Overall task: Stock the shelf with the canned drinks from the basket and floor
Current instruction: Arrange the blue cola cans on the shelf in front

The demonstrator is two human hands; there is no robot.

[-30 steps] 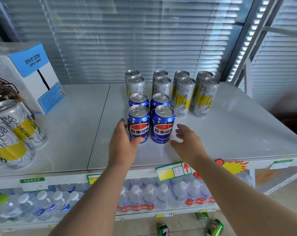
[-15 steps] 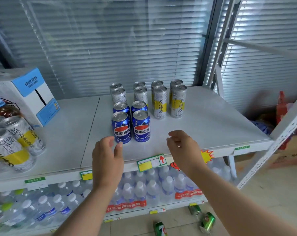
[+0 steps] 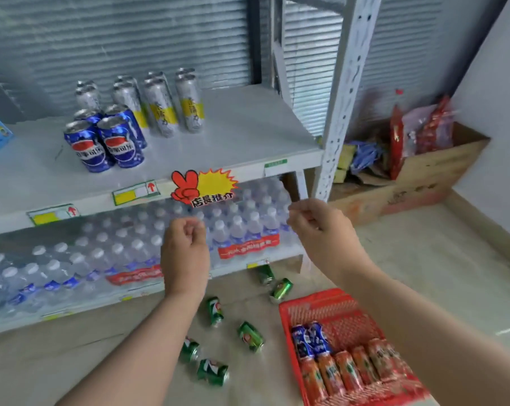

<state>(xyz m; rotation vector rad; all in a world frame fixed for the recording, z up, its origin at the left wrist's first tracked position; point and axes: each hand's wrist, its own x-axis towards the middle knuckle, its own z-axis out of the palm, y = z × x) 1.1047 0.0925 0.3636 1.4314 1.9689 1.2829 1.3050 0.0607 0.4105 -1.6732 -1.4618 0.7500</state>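
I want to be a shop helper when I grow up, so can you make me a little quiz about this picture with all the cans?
1. True or false: the green cans lie on their sides on the floor.
2. Pick one: what colour are the cans that share the red basket with the orange cans? A silver, B blue, C green.
3. Fill in: the left hand and the right hand both hold ____.

Key
1. True.
2. B: two blue cans lie next to the orange ones.
3. Nothing: both hands are curled and empty, in front of the lower shelf.
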